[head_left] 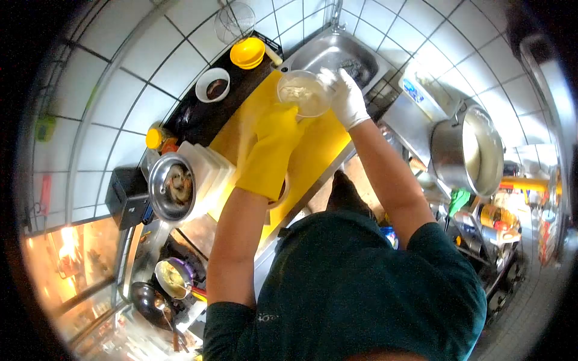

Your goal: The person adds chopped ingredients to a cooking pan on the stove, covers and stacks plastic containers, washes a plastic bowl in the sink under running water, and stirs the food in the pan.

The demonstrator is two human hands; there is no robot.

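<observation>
My left hand (278,125), in a long yellow rubber glove, grips the near side of a clear round container (303,94). Pale, lumpy contents show inside it. My right hand (346,96) wears a thin white glove and is at the container's right side; its fingers are blurred, so their grip cannot be made out. The container is above the far end of a yellow board (319,141), close to the steel sink (325,48).
A white bowl (212,85) and yellow bowls (247,53) stand at the back left. A steel bowl (172,187) rests on stacked containers at left. A large pot (466,150) is at right, and a small pan (174,278) sits lower left.
</observation>
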